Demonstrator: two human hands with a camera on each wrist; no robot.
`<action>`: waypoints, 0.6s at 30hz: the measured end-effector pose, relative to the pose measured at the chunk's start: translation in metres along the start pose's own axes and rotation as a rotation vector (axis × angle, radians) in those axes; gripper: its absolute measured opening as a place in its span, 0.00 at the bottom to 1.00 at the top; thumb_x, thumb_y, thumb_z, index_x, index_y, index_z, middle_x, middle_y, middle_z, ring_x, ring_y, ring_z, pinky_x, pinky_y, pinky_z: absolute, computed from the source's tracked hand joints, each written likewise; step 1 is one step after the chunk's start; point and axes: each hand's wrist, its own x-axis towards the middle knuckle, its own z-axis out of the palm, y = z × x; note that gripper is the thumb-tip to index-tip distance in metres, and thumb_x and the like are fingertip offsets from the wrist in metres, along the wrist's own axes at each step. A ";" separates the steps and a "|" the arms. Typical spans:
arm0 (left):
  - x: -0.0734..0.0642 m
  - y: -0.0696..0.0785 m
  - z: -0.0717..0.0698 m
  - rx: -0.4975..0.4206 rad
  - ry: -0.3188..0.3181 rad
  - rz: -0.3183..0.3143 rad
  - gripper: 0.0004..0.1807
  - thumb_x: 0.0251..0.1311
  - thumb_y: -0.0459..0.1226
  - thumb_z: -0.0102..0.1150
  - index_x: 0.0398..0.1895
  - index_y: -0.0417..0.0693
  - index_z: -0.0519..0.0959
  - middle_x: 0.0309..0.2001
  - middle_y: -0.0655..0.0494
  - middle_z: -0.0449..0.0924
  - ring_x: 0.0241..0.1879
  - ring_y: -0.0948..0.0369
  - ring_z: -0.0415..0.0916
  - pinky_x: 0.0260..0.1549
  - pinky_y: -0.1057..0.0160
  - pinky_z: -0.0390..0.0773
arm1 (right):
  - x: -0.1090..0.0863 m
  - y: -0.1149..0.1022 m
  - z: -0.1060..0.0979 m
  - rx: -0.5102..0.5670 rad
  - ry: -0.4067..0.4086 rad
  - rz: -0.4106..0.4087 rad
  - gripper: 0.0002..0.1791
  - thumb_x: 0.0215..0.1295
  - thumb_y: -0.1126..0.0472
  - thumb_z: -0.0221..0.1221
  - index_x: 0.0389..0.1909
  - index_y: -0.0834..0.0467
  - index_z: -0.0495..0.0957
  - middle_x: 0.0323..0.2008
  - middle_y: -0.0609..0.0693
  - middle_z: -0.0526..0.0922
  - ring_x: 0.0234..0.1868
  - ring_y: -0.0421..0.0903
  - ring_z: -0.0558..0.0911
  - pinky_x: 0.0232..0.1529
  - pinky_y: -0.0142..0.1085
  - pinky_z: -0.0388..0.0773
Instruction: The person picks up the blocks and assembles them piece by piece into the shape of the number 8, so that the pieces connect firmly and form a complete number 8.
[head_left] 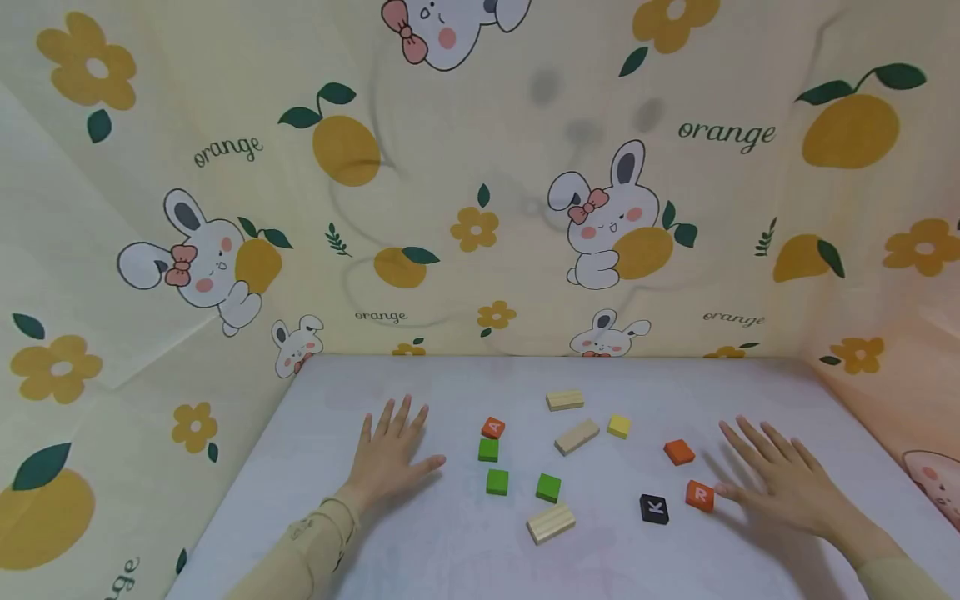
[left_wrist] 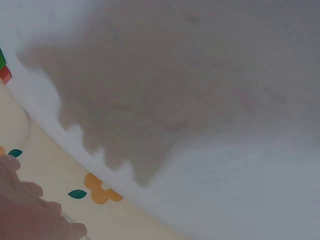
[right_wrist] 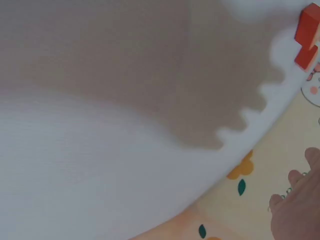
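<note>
My left hand point(head_left: 390, 458) is spread over the table's left side, fingers straight and holding nothing. To its right lie an orange block marked A point(head_left: 492, 427) and a green block point(head_left: 488, 451) close in front of it. My right hand point(head_left: 783, 483), also spread and holding nothing, is over the right side. Its thumb tip overlaps the edge of an orange block marked R point(head_left: 700, 496) in the head view. Near that lie a plain orange block point(head_left: 678, 452) and a black block marked K point(head_left: 654, 509). Each wrist view shows the hand's shadow on the table.
Between the hands lie two more green blocks point(head_left: 497, 482), a yellow block point(head_left: 619, 427) and three wooden blocks: one at the back point(head_left: 565, 401), one mid-table point(head_left: 577, 437), one in front point(head_left: 551, 523). A printed cloth point(head_left: 480, 275) stands behind the white table point(head_left: 420, 550) and along its sides.
</note>
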 end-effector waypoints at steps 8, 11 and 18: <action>0.013 0.013 -0.007 -0.067 0.090 0.047 0.42 0.56 0.66 0.46 0.68 0.52 0.61 0.70 0.48 0.57 0.71 0.48 0.53 0.65 0.41 0.53 | 0.021 -0.013 -0.017 -0.012 0.044 -0.025 0.46 0.56 0.35 0.56 0.72 0.47 0.51 0.66 0.63 0.63 0.64 0.65 0.61 0.70 0.56 0.33; 0.019 0.024 -0.008 -0.095 0.152 0.092 0.37 0.58 0.61 0.49 0.64 0.47 0.68 0.65 0.46 0.67 0.65 0.48 0.64 0.61 0.46 0.63 | 0.033 -0.026 -0.024 0.007 0.015 -0.002 0.43 0.56 0.33 0.55 0.69 0.51 0.59 0.63 0.64 0.67 0.60 0.66 0.65 0.56 0.63 0.59; 0.034 0.060 -0.006 -0.140 0.217 0.115 0.25 0.61 0.54 0.52 0.53 0.47 0.77 0.51 0.50 0.79 0.52 0.53 0.76 0.48 0.53 0.75 | 0.062 -0.059 -0.017 0.148 -0.035 0.040 0.37 0.59 0.35 0.53 0.62 0.56 0.68 0.58 0.63 0.72 0.58 0.65 0.70 0.50 0.62 0.67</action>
